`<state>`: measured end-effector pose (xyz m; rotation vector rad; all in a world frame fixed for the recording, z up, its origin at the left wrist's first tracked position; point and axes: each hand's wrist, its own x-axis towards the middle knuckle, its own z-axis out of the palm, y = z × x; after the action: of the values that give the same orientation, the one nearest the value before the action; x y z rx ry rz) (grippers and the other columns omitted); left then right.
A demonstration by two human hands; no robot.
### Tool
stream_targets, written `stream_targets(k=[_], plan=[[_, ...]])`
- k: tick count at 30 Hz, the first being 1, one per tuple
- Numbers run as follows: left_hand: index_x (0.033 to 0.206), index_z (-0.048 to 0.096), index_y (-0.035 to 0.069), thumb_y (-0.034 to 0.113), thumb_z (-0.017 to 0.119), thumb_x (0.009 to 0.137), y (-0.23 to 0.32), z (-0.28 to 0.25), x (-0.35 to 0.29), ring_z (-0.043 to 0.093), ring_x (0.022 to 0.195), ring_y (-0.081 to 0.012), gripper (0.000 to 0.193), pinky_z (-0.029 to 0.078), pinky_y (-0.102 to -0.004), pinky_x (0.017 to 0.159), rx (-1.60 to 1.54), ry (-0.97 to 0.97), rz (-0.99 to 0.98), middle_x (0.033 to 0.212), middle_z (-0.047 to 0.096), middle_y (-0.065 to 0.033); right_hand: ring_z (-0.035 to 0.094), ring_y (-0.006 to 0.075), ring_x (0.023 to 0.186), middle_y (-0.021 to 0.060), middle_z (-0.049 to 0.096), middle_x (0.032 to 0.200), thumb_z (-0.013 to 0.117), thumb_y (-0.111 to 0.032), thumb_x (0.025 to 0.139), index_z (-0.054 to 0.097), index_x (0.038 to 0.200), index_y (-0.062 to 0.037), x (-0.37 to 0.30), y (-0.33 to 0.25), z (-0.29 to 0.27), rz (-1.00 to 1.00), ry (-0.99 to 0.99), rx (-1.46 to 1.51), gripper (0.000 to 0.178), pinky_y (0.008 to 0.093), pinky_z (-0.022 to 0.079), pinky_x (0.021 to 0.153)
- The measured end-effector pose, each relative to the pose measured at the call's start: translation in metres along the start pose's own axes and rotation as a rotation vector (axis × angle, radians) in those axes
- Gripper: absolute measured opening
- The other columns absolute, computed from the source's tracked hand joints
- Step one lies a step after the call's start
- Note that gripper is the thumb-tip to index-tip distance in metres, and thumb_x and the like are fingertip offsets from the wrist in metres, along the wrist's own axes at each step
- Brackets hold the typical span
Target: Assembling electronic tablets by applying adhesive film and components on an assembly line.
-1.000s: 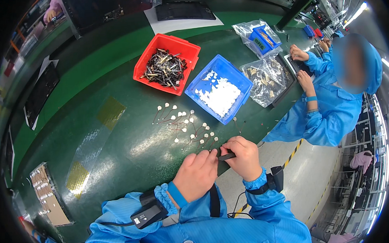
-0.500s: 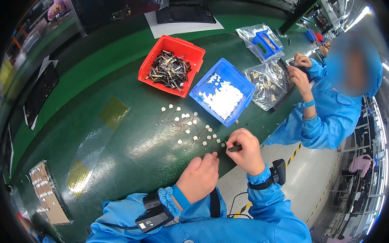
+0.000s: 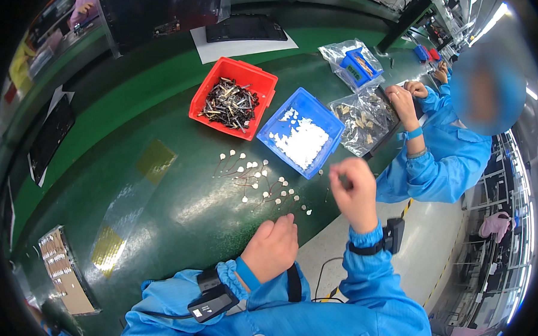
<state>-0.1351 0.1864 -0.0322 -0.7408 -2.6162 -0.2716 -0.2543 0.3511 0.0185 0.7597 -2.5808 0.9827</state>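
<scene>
My left hand (image 3: 272,249) rests at the near edge of the green bench (image 3: 187,216), fingers bent and pressed together. Whatever its fingertips hold, if anything, is hidden. Above the bench edge, below the blue bin's right corner, my right hand (image 3: 356,191) is raised with its fingers curled in. A dark spot shows between thumb and fingers, but I cannot make out what it is. Several small round whitish discs with thin dark red wires (image 3: 266,194) lie scattered beyond my left hand. One loose disc (image 3: 309,212) sits near its fingertips.
A blue bin (image 3: 327,159) holds a pile of small white pieces. Left of it, a red bin (image 3: 200,87) contains dark and metallic strips. Clear plastic bags (image 3: 361,141) lie farther right, by a co-worker in blue (image 3: 443,166). A cardboard piece (image 3: 76,296) lies at the left.
My right hand has lifted up and right, away from the discs and my left hand. The black thing seen in it before is now mostly hidden. My left hand has barely shifted.
</scene>
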Motion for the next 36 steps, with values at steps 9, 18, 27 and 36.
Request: stream_targets(k=[9, 18, 27, 36], plan=[[0.086, 0.062, 0.002, 0.022, 0.066, 0.060, -0.006, -0.029, 0.006, 0.053, 0.092, -0.0234, 0.033, 0.040, -0.0344, 0.072, -0.121, 0.011, -0.049, 0.097, 0.060, -0.0105, 0.060, 0.0202, 0.065, 0.0051, 0.057, 0.079, 0.070, 0.000, 0.063, 0.066, 0.081, -0.0049, -0.061, 0.007, 0.016, 0.142, -0.195, 0.117, 0.020, 0.0281, 0.048, 0.056], [0.083, 0.060, 0.006, 0.011, 0.068, 0.057, -0.054, -0.110, 0.000, 0.054, 0.087, -0.0256, 0.028, 0.039, -0.0375, 0.070, -0.116, 0.095, -0.270, 0.090, 0.059, -0.0059, 0.059, 0.0210, 0.062, 0.0021, 0.057, 0.081, 0.069, -0.005, 0.063, 0.066, 0.082, -0.0088, -0.062, 0.012, 0.015, -0.064, -0.214, -0.028, 0.020, 0.0304, 0.047, 0.052], [0.081, 0.060, 0.001, 0.001, 0.061, 0.068, -0.136, -0.124, -0.032, 0.054, 0.083, -0.0311, 0.013, 0.043, -0.0388, 0.074, 0.010, 0.159, -0.466, 0.083, 0.060, -0.0116, 0.058, 0.0170, 0.058, 0.0037, 0.056, 0.096, 0.068, -0.009, 0.059, 0.062, 0.097, -0.0075, -0.091, -0.001, -0.006, -0.319, -0.344, -0.232, 0.039, 0.0288, 0.045, 0.046], [0.092, 0.061, -0.002, 0.004, 0.055, 0.076, -0.223, -0.097, -0.017, 0.057, 0.088, -0.0319, 0.018, 0.045, -0.0360, 0.079, -0.147, 0.050, -0.590, 0.090, 0.060, -0.0165, 0.060, 0.0210, 0.061, 0.0050, 0.060, 0.079, 0.065, -0.002, 0.062, 0.062, 0.083, -0.0052, -0.061, 0.013, -0.017, -0.404, -0.178, 0.044, 0.021, 0.0306, 0.047, 0.048]])
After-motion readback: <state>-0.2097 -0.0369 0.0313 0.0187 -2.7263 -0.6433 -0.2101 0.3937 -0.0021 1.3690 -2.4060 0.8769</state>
